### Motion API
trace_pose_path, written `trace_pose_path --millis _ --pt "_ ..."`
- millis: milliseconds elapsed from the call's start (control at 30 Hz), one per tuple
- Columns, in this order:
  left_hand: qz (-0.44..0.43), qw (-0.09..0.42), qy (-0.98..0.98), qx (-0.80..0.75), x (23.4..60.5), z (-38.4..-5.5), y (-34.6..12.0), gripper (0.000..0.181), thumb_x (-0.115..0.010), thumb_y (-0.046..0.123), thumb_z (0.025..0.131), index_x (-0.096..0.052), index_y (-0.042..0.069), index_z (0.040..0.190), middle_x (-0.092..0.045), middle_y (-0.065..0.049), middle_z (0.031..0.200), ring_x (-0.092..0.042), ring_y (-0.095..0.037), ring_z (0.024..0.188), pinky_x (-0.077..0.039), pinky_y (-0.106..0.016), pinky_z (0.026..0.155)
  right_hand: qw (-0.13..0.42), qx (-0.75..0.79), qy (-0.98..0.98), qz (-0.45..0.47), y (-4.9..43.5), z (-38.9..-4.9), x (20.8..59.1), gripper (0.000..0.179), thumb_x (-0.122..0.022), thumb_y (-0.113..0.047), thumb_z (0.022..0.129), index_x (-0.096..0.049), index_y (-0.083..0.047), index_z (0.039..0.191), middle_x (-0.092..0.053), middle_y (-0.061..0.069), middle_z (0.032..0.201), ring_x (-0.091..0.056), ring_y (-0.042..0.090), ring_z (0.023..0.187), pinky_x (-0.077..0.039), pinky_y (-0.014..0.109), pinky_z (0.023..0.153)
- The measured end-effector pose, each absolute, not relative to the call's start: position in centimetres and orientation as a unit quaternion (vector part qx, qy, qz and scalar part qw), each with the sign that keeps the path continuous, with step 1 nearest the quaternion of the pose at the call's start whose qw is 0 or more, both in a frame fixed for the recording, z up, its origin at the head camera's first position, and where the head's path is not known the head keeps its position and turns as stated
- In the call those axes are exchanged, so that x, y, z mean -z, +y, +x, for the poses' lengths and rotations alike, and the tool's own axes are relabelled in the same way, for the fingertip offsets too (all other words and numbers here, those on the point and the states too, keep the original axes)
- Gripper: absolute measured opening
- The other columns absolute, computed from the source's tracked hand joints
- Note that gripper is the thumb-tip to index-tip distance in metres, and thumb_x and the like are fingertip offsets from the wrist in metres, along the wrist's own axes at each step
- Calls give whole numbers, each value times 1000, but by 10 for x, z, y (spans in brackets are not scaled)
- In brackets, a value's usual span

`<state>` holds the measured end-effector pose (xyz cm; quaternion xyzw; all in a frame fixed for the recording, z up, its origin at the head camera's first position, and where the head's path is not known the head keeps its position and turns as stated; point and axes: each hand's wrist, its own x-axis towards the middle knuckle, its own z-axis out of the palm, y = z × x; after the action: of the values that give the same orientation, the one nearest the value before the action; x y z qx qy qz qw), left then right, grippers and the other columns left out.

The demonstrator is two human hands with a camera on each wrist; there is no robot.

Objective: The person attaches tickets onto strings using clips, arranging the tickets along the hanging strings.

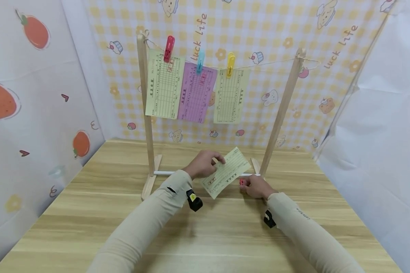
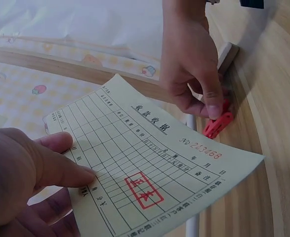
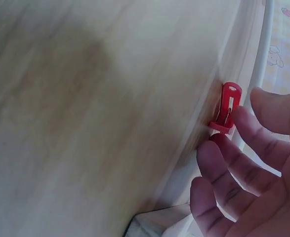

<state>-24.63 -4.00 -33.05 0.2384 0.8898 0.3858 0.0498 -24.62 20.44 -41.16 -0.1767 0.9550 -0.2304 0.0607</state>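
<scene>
My left hand [image 1: 204,163] pinches a pale yellow-green receipt slip [image 1: 228,170] by its edge, with the thumb lying over the printed side. In the left wrist view the slip [image 2: 157,163] shows a ruled table, a red boxed stamp and a red number. To its right, my right hand [image 1: 258,186] is low at the table, fingertips right at a small red clothespin [image 1: 242,182]. From the right wrist, the clothespin [image 3: 227,108] appears beside the index fingertip, while a gap shows between thumb and index finger and the fingers are loosely bent.
A string between two wooden posts [image 1: 283,113] carries a green slip [image 1: 164,91] under a red clothespin [image 1: 169,49], a purple slip [image 1: 197,94] under a blue one [image 1: 200,62], and another green slip [image 1: 229,100] under a yellow one [image 1: 230,65]. A white bar [image 1: 164,173] joins the posts low down.
</scene>
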Motion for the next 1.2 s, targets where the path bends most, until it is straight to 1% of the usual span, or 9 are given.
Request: trace_pose_path --millis 133,233,333,433,567,733,867,1033,1200 --pt "236 52 888 -391 326 -246 -37 36 -56 -15 82 -71 7 106 -63 -8 116 -65 -16 82 -54 -25 61 58 232 954 -182 203 -245 409 17 -68 -18 90 -59 -8 80 -57 -1 71 -52 14 65 -44 30 62" --pt "231 53 888 -395 323 -246 -35 36 -55 -15 82 -71 7 106 -63 -9 116 -65 -16 81 -54 -24 60 67 240 953 -170 202 -246 410 13 -66 -13 91 -62 -4 101 -63 1 81 -57 15 73 -48 33 68" --pt "227 50 887 -400 321 -246 -34 37 -54 -16 82 -70 7 106 -63 -9 117 -66 -17 81 -55 -25 60 84 244 953 -157 202 -249 412 34 -56 0 90 -59 -3 124 -64 3 81 -56 15 67 -47 31 63" --pt "232 43 884 -403 318 -247 -33 36 -53 -15 82 -70 7 106 -63 -9 116 -66 -17 80 -55 -25 60 96 237 954 -157 202 -251 413 56 -49 11 81 -55 -5 135 -60 2 70 -46 12 55 -38 25 53" --pt "241 27 882 -403 315 -248 -32 35 -55 -14 82 -69 7 106 -62 -9 117 -64 -17 81 -55 -24 61 98 223 953 -178 201 -252 412 60 -52 15 75 -58 -4 132 -60 0 67 -46 10 55 -36 23 52" --pt "247 10 877 -411 313 -248 -31 33 -58 -11 83 -69 9 107 -61 -10 120 -64 -20 87 -55 -25 64 100 224 951 -189 200 -251 414 35 -70 6 80 -65 -1 113 -63 0 76 -57 12 69 -48 29 66" --pt "252 -6 880 -402 312 -248 -31 33 -60 -7 84 -69 11 110 -61 -11 123 -63 -22 95 -55 -27 69 101 214 953 -191 200 -250 418 19 -76 -1 79 -65 -8 94 -60 -3 73 -56 13 68 -47 30 66" --pt "260 -23 875 -408 309 -250 -30 34 -63 -5 84 -67 11 114 -61 -11 126 -63 -24 100 -55 -27 72 87 190 962 -176 200 -248 414 18 -78 -6 79 -61 -12 80 -55 -2 68 -49 15 65 -42 30 62" --pt "273 -35 870 -409 305 -252 -28 36 -65 -4 85 -65 11 118 -60 -8 127 -62 -23 100 -54 -27 74 74 187 964 -177 202 -248 411 18 -79 -7 77 -62 -10 79 -58 -2 72 -52 15 68 -45 32 67"
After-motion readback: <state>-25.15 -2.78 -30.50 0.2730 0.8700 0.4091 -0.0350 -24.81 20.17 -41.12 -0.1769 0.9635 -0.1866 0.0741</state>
